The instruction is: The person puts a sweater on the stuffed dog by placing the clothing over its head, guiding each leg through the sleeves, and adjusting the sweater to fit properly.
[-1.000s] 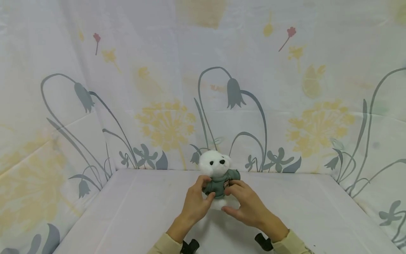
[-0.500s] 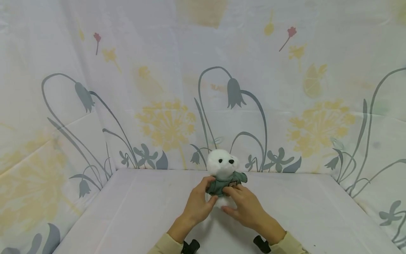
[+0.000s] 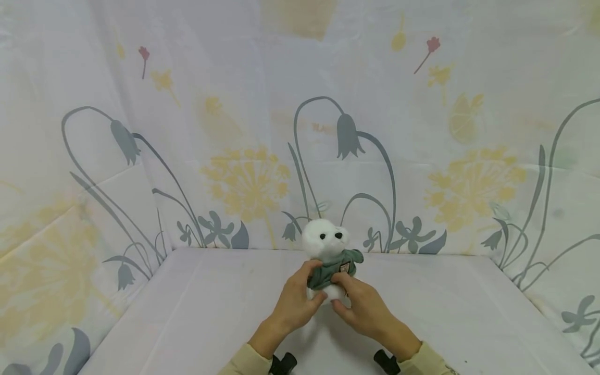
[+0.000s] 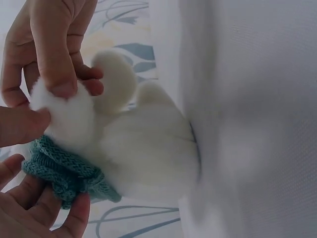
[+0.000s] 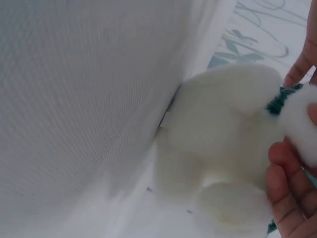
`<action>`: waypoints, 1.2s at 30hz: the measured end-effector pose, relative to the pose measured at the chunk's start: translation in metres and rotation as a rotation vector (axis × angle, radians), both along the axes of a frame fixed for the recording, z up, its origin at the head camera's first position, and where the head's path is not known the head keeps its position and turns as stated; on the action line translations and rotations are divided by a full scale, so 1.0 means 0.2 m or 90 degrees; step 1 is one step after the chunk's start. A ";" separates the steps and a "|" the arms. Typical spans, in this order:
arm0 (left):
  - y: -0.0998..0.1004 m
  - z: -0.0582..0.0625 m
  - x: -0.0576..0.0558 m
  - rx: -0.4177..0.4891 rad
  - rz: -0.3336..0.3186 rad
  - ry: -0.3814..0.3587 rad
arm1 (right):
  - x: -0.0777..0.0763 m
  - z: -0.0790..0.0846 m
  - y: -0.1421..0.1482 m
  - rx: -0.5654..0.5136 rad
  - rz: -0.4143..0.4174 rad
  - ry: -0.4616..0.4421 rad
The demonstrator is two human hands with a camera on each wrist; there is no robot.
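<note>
A white plush toy [image 3: 323, 237] with black eyes and nose sits upright on the white table, facing slightly right. It wears a green knitted sweater [image 3: 328, 269] with a small patch on its chest. My left hand [image 3: 299, 297] grips the toy's left side in the head view, fingers at the sweater and thumb low on the white fur. On the other side my right hand [image 3: 369, 308] holds it, thumb and fingertips at the lower front. From the left wrist, both thumbs press a rounded white part [image 4: 69, 119] of the plush toy, beside the bunched sweater [image 4: 64, 163].
Behind the white table [image 3: 211, 302] hangs a pale cloth [image 3: 262, 78] printed with grey and yellow flowers. Black wrist mounts [image 3: 283, 363] sit by the beige sleeves [image 3: 248, 360].
The plush toy has shifted right, then slightly back left, between the hands. My right fingers have slid lower, uncovering the chest patch. The left hand has moved slightly right.
</note>
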State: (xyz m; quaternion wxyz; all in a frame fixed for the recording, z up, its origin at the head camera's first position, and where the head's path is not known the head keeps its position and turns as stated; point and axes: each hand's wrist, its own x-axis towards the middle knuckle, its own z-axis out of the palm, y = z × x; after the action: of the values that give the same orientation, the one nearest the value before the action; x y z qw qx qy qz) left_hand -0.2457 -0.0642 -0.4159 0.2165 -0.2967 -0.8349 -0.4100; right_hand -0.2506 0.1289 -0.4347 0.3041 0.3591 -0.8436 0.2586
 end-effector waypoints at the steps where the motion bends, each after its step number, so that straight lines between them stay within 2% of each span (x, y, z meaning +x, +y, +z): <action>1: 0.00 0.00 0.00 0.001 -0.004 -0.003 | 0.00 0.00 0.00 -0.009 0.007 -0.003; 11: 0.00 0.08 0.04 0.053 -0.052 -0.029 | 0.02 0.06 -0.01 -0.099 0.114 -0.034; 14: -0.01 0.10 0.05 0.051 -0.064 -0.047 | 0.04 0.08 -0.02 -0.119 0.142 -0.047; 17: -0.02 0.10 0.05 0.032 -0.074 -0.069 | 0.08 0.14 -0.04 -0.130 0.177 -0.069; 21: -0.03 0.10 0.05 0.016 -0.087 -0.090 | 0.08 0.14 -0.04 -0.119 0.204 -0.104; 22: -0.03 0.10 0.04 0.012 -0.088 -0.091 | 0.06 0.11 -0.03 -0.118 0.208 -0.109; 24: -0.03 0.11 0.04 0.010 -0.091 -0.090 | 0.02 0.07 -0.02 -0.120 0.212 -0.102; 27: -0.04 0.11 0.04 0.005 -0.091 -0.091 | 0.00 0.06 -0.01 -0.127 0.197 -0.071; 33: -0.03 0.11 0.06 0.012 -0.096 -0.098 | 0.01 0.05 0.00 -0.109 0.134 -0.028; 36: -0.02 0.11 0.06 0.016 -0.097 -0.089 | 0.01 0.05 0.00 -0.097 0.122 -0.009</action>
State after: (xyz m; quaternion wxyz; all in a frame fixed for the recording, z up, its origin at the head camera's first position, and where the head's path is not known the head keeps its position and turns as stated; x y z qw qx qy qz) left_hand -0.2335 -0.0691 -0.3935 0.1294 -0.3272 -0.8177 -0.4556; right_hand -0.2491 0.1287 -0.4257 0.2984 0.4121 -0.7855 0.3521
